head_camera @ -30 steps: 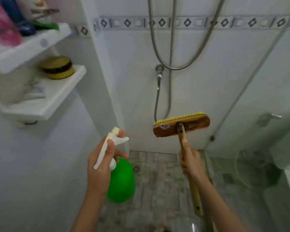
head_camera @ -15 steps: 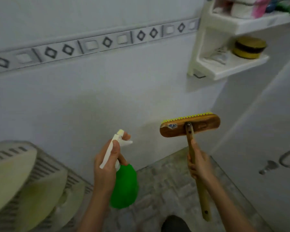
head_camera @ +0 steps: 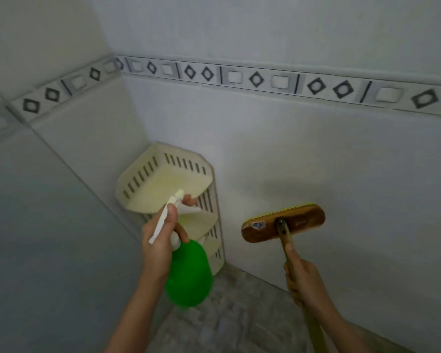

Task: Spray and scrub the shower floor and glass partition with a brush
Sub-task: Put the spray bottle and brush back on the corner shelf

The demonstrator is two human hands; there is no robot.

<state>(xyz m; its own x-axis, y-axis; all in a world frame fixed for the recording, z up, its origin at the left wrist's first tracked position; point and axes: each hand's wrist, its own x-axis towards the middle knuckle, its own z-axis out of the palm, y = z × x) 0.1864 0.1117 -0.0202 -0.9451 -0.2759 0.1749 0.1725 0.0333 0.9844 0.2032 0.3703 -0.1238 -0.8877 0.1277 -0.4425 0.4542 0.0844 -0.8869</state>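
Rack (head_camera: 163,179) is now showing beyond the left hand (head_camera: 161,248), which is gripping the probably light, slick bottle (head_camera: 189,273) by its neck — right hand (head_camera: 303,284) is clasping the stiff brush (head_camera: 283,222) by the handle, head above.

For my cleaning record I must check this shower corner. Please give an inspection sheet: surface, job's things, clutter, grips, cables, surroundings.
surface: floor of grey patterned tiles, blurred; wet or dry cannot be told.
job's things: green spray bottle with white trigger head; brush with wooden head, yellow bristles facing the wall, raised off the floor; glass partition not in view.
clutter: cream slotted corner rack stands in the corner.
grips: left hand holds the spray bottle at its neck; right hand holds the brush by its handle.
cables: nothing seen.
surroundings: white tiled walls with a diamond-pattern border band.
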